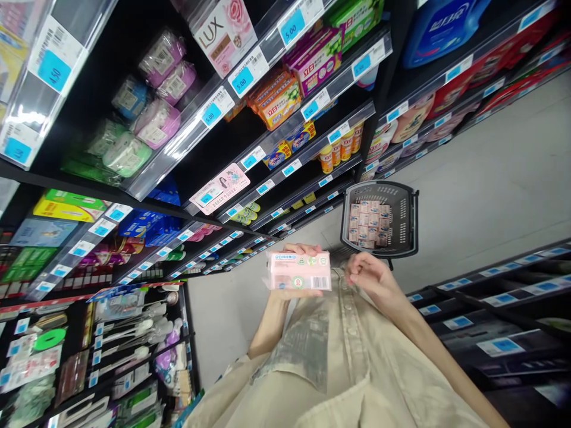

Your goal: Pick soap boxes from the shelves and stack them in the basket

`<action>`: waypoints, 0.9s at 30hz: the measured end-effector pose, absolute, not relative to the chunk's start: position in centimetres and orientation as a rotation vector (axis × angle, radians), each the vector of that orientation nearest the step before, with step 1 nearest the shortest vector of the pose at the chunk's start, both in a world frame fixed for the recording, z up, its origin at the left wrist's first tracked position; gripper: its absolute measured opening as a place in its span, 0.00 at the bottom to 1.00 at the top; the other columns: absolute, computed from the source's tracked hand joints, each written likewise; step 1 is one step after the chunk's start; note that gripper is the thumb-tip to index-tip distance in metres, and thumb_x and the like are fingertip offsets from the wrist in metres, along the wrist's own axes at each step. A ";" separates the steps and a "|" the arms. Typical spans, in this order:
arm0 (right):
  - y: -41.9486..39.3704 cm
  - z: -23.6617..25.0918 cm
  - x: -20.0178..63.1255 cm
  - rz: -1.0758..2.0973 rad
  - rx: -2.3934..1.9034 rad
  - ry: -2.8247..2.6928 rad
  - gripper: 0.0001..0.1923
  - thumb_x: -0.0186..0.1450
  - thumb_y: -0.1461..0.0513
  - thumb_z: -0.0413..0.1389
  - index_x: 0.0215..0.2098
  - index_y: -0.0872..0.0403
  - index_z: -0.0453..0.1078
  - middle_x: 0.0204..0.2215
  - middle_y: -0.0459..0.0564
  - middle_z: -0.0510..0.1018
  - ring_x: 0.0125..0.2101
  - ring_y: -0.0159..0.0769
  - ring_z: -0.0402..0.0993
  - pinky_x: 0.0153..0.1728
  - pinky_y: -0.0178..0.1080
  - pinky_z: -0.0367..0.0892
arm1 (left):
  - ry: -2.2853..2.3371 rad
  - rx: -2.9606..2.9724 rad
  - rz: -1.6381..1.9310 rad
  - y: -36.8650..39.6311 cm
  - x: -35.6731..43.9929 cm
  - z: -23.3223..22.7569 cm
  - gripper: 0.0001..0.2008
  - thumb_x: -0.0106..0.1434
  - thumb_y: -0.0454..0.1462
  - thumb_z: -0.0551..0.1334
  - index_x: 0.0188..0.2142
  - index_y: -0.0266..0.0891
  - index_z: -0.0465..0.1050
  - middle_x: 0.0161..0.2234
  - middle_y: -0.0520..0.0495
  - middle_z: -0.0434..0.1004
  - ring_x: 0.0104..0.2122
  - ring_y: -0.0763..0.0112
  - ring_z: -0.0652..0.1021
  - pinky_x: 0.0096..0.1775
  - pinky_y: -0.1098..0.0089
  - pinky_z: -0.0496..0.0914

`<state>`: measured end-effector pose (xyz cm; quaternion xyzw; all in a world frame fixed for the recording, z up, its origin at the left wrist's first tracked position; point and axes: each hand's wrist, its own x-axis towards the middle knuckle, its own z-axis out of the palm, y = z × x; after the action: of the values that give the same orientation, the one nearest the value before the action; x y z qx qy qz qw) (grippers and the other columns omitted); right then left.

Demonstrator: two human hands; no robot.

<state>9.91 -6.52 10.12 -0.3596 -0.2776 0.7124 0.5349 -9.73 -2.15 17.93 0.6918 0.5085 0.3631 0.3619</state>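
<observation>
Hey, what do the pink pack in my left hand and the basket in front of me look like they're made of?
The pink pack seems wrapped in thin, slightly glossy plastic film: its loose end looks crinkled and see-through. What's inside is hidden. The basket is probably molded plastic, dark grey and fairly matte, judging by its smooth rim and perforated walls.

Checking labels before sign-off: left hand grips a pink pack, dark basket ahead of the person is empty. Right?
Not quite: the dark basket isn't empty. The head view shows a batch of small pinkish packs inside it. The rest stands: the left hand grips a pink pack, and the basket is ahead of the person.
</observation>
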 end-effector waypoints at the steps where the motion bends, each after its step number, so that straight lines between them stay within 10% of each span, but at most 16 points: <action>1: -6.5 10.4 9.9 1.691 -0.847 -0.655 0.19 0.57 0.54 0.74 0.33 0.49 0.70 0.26 0.43 0.70 0.26 0.34 0.69 0.26 0.37 0.67 | 1.296 1.762 0.954 -2.1 -9.9 17.6 0.36 0.51 0.66 0.73 0.50 0.50 0.71 0.48 0.44 0.79 0.54 0.52 0.81 0.57 0.46 0.79; 8: -6.2 12.0 10.3 1.650 -0.778 -0.656 0.20 0.56 0.52 0.74 0.30 0.50 0.69 0.23 0.42 0.67 0.24 0.33 0.66 0.27 0.38 0.62 | 1.151 1.624 1.087 -2.2 -10.8 15.7 0.44 0.42 0.78 0.64 0.42 0.49 0.67 0.42 0.42 0.76 0.57 0.48 0.78 0.58 0.41 0.77; 17: -6.6 11.3 10.3 1.640 -0.716 -0.692 0.17 0.60 0.56 0.72 0.29 0.50 0.68 0.26 0.43 0.66 0.25 0.34 0.66 0.25 0.37 0.59 | 0.806 1.557 1.184 -2.0 -10.7 15.5 0.36 0.52 0.62 0.75 0.47 0.52 0.58 0.44 0.48 0.74 0.48 0.58 0.83 0.60 0.43 0.75; 27: -6.8 11.3 10.1 1.669 -0.678 -0.663 0.16 0.60 0.55 0.72 0.31 0.50 0.69 0.26 0.43 0.66 0.25 0.33 0.66 0.25 0.37 0.59 | 0.890 1.561 1.146 -2.5 -11.0 15.8 0.40 0.48 0.67 0.73 0.43 0.51 0.55 0.41 0.49 0.73 0.46 0.57 0.84 0.60 0.42 0.75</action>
<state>10.14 -6.84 11.31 -0.2894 -0.2830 0.7120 0.5737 -10.97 -2.47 15.81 0.6409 0.3654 0.4704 0.4841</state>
